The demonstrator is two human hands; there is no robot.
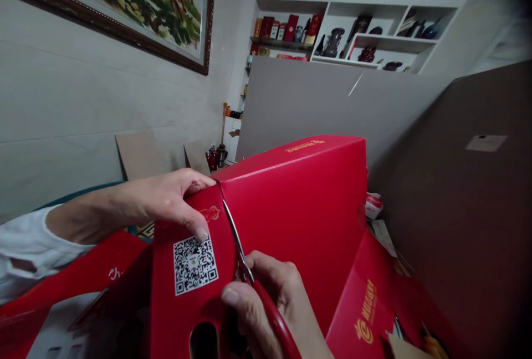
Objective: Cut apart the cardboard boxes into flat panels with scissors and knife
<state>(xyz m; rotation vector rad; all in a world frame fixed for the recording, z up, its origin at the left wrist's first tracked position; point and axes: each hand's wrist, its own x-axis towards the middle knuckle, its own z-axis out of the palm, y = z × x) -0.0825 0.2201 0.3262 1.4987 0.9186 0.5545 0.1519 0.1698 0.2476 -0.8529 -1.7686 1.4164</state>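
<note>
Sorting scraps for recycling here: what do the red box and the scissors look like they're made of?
Red box: seemingly printed cardboard with a slightly glossy red coat; it folds in flat panels with sharp creases and carries a QR label.
Scissors: thin, shiny grey blades look like metal; the red handle in the right hand is probably plastic.
</note>
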